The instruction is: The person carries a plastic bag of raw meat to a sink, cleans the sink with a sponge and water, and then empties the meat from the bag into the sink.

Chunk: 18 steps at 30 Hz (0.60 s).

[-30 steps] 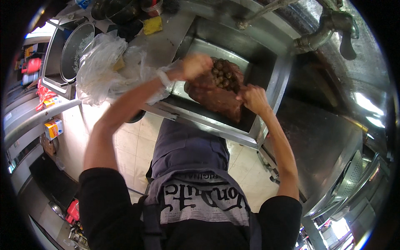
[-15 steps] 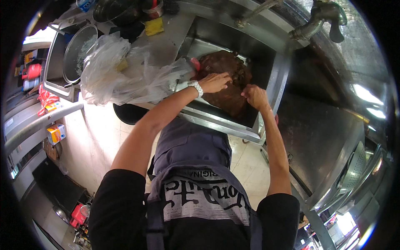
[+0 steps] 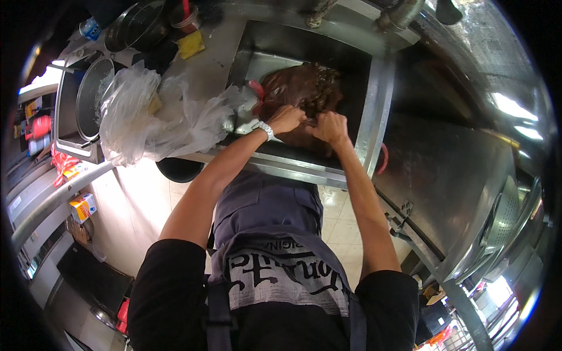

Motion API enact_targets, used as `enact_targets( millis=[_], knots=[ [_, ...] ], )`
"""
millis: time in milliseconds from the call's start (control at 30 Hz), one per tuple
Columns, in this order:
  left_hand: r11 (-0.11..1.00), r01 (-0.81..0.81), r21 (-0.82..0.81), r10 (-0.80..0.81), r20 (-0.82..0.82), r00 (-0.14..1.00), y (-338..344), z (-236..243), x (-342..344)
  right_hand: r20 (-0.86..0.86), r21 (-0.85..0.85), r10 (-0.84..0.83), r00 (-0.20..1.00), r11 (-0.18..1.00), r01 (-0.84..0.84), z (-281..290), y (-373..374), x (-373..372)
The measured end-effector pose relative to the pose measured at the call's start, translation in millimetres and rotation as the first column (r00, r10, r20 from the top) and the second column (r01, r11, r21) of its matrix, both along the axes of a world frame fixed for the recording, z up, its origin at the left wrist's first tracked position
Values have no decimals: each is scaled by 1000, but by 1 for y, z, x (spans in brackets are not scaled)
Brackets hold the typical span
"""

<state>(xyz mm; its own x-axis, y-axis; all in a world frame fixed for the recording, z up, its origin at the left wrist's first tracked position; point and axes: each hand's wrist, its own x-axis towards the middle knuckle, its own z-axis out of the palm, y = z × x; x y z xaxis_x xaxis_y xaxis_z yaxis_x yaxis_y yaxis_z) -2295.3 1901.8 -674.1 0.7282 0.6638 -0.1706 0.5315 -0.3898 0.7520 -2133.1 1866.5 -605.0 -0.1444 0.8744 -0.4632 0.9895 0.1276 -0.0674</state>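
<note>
A brown, wrinkled bag [image 3: 290, 88] lies in the steel sink [image 3: 380, 99], with a cluster of small dark round items [image 3: 322, 88] showing at its opening and a red piece [image 3: 256, 90] at its left. My left hand [image 3: 285, 119] is closed on the bag near the opening, with a pale watch on the wrist. Close to its right, my right hand [image 3: 330, 127] also pinches the bag; the fingertips of both are partly hidden. Crumpled clear plastic bags [image 3: 146, 117] lie left of the sink.
A tray [image 3: 63, 111] with a round pan [image 3: 91, 96], dark bowls [image 3: 137, 29] and a yellow cloth [image 3: 191, 44] are at the left. A faucet [image 3: 395, 14] stands behind the sink. A steel surface [image 3: 439, 181] and perforated pan [image 3: 500, 228] are at the right.
My left hand has moved down from the bag's top left toward its middle. My right hand has shifted left, bringing the hands closer, and the bag's opening looks narrower.
</note>
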Motion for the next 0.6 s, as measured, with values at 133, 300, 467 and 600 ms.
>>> enact_targets(
  millis=[133, 300, 467, 600],
  knots=[
    [998, -60, -36, 55, -121, 991, 0, 9, -4, -45, 124, -74, 996, 989, 79, -27, -5, -10],
    [964, -248, -99, 263, 211, 941, 31, 52, -20, -13, 156, -181, 983, 971, 181, -56, -6, 14],
    [977, -207, -50, 208, 5, 978, 28, 67, -29, -114, 150, -162, 980, 973, 178, -59, -9, 24],
    [999, 32, -33, -36, -110, 993, -1, 37, -14, -83, 158, -89, 993, 982, 101, -45, -16, 23]
  ],
)
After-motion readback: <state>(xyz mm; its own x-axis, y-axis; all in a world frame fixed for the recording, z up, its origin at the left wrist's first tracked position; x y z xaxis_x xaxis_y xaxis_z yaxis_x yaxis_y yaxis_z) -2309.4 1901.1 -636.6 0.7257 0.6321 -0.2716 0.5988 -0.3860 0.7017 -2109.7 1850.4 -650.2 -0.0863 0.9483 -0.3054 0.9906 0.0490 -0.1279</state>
